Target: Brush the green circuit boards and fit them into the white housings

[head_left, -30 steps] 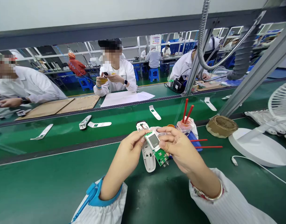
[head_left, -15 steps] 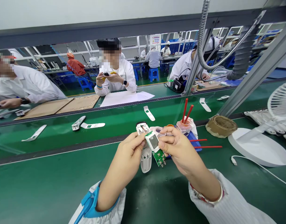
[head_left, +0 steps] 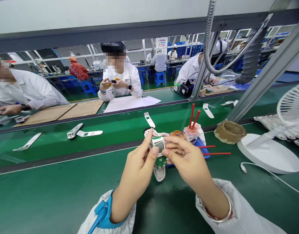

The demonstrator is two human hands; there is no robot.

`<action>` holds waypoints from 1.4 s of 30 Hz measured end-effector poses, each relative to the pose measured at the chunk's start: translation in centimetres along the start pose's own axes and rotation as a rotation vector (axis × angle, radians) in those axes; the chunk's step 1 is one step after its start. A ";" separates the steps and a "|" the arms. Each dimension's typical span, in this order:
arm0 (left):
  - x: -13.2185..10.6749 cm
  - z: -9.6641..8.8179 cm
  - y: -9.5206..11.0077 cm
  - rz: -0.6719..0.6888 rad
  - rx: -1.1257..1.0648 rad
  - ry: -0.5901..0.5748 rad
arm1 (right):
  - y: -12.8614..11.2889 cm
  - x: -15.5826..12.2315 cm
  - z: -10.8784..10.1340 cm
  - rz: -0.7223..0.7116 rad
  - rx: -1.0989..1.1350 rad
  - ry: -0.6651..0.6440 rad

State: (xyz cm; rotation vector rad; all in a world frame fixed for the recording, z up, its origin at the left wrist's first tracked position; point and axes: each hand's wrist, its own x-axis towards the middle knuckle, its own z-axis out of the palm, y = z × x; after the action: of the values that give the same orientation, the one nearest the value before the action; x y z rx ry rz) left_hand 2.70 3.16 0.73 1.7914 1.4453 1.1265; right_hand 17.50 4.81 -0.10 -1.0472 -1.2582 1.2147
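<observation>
My left hand [head_left: 137, 169] is closed around a long white plastic housing [head_left: 160, 176], its thumb on the lower left of a small grey display [head_left: 160, 145]. That display belongs to a green circuit board [head_left: 161, 162], which lies lengthwise over the housing. From the other side, my right hand [head_left: 188, 157] grips the board's right edge, thumb by the display and fingers curled behind. Fingers hide much of the housing's middle, so I cannot tell whether the board is fully seated.
White strip-like covers [head_left: 149, 120] and another housing [head_left: 74, 131] lie on the green belt [head_left: 120, 126]. To the right are red sticks [head_left: 195, 119] in a small container, a blue tray [head_left: 203, 146], a tape roll [head_left: 229, 131] and a white fan [head_left: 268, 152]. Co-workers [head_left: 118, 78] sit opposite.
The circuit board has swung from a tilt at the right to lie in line over the housing. My left thumb has moved onto the display. Parts on the belt have shifted left.
</observation>
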 end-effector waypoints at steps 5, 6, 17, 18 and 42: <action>0.0 0.6 0.2 -0.030 0.029 0.021 | 0.1 0.0 -0.1 -0.074 -0.089 -0.004; 0.0 0.7 0.2 -0.030 0.022 0.027 | 0.2 0.0 -0.1 -0.093 -0.108 0.003; 0.0 1.0 0.3 -0.046 -0.092 0.052 | 0.2 -0.3 -0.3 -0.360 -0.377 0.087; 0.0 1.0 0.3 -0.050 -0.084 0.049 | 0.2 -0.3 -0.3 -0.362 -0.390 0.085; 0.9 0.8 -0.2 -0.129 -0.161 -0.021 | -0.2 0.2 -0.8 -0.560 -0.616 -0.177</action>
State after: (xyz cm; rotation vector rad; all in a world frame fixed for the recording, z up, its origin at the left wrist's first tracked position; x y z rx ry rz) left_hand 3.35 4.13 0.41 1.5725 1.3955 1.1205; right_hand 18.30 5.00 0.06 -0.9165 -1.9732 0.4980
